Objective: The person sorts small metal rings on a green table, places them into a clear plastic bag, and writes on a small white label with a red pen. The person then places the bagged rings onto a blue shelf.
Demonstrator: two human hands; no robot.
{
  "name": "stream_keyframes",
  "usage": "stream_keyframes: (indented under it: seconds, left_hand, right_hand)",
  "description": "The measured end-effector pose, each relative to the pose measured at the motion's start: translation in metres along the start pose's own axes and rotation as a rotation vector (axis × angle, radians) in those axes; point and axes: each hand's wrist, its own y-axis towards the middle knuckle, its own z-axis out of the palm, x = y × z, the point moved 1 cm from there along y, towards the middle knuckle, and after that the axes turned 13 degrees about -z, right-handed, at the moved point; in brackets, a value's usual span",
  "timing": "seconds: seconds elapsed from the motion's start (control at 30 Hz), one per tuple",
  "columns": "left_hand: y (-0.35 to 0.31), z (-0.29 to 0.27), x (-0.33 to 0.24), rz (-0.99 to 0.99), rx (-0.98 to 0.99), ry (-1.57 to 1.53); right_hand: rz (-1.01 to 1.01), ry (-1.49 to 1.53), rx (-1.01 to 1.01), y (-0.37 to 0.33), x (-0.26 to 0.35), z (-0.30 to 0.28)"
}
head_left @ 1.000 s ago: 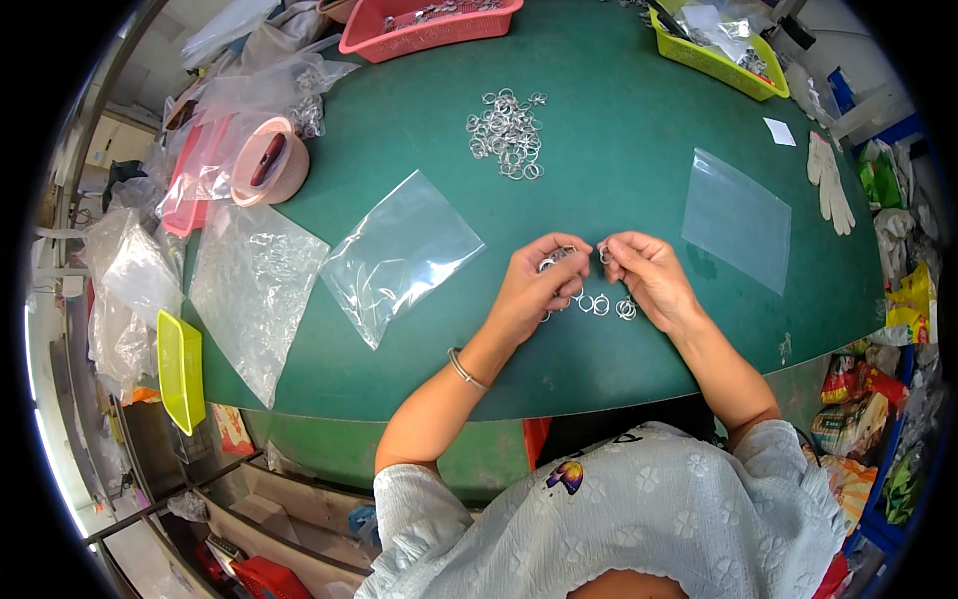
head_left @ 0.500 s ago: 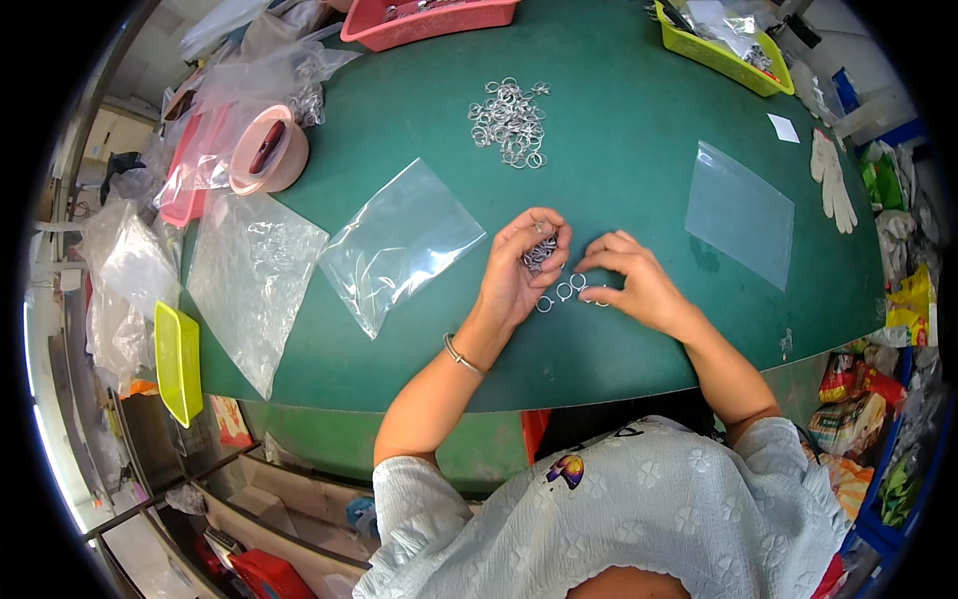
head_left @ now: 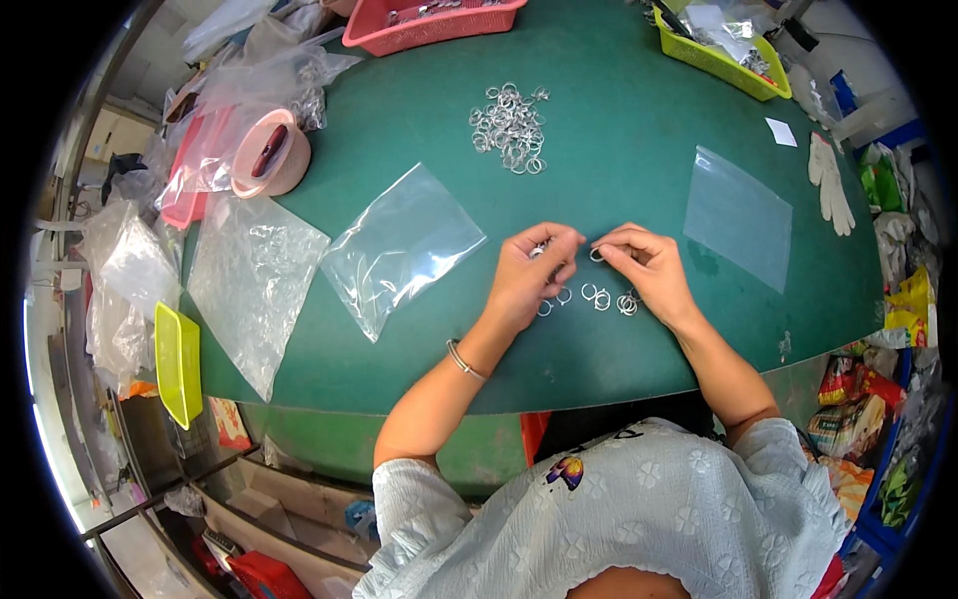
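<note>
My left hand (head_left: 532,278) is closed around a clump of small grey metal pieces, mostly hidden by the curled fingers. Thumb and index finger meet at its right side; whether a single piece is pinched there I cannot make out. Just to the right, my right hand (head_left: 647,268) pinches one silver metal ring (head_left: 596,255) between thumb and fingertips, held above the table. Below the hands, several more rings (head_left: 596,297) lie on the green tabletop, some bunched together beside the right wrist. Farther back is a loose pile of silver rings (head_left: 509,130).
Clear plastic bags (head_left: 404,250) lie flat on the left, and another bag (head_left: 738,220) on the right. A pink tub (head_left: 289,165), a red basket (head_left: 439,38) and a yellow-green basket (head_left: 718,68) edge the table. A white glove (head_left: 828,185) rests at far right.
My left hand has turned and closed over the metal pieces, which showed in its palm before. My right hand has lifted slightly and now pinches a ring; more rings show on the table below.
</note>
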Motion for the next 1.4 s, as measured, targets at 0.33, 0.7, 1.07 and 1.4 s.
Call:
stream_keyframes:
  seconds: [0.33, 0.7, 1.07, 1.4]
  left_hand:
    - [-0.004, 0.007, 0.0, 0.012, -0.125, 0.246]
    - [0.003, -0.01, 0.0, 0.011, 0.277, -0.402]
    - [0.001, -0.008, -0.001, -0.082, 0.387, -0.475]
    - [0.003, -0.003, 0.003, -0.046, 0.115, -0.249]
  right_hand:
    - [0.152, 0.397, -0.072, -0.003, -0.008, 0.004]
    - [-0.351, -0.568, 0.496, -0.008, 0.014, -0.004]
    - [-0.398, -0.592, 0.423, -0.008, 0.003, -0.003]
    - [-0.027, 0.001, 0.052, -0.003, 0.004, -0.009]
